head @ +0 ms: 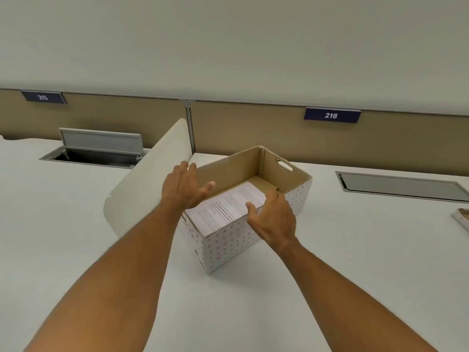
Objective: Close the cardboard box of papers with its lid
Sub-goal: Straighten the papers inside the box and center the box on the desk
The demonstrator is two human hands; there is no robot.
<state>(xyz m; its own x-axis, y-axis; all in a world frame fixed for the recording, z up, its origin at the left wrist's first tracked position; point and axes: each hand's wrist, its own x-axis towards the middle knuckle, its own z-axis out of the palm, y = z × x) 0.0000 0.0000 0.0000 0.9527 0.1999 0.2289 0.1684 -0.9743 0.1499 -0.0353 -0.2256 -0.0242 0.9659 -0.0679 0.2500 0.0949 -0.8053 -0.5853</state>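
A cardboard box point(228, 247), white with small pink dots and brown inside, stands open on the white desk point(355, 250). Printed papers point(228, 207) lie in its bottom. My left hand point(184, 189) hovers over the box's left rim with fingers spread, holding nothing. My right hand point(272, 214) is at the box's near right wall, thumb over the rim and fingers outside, loosely spread. At the right edge of the view, part of a dotted cardboard piece point(463, 219), possibly the lid, lies on the desk.
A curved white divider panel point(147, 184) stands just left of the box. An open cable hatch point(99, 151) is at the back left and a closed one point(403, 186) at the back right. A tan partition with plates 215 and 216 runs along the back.
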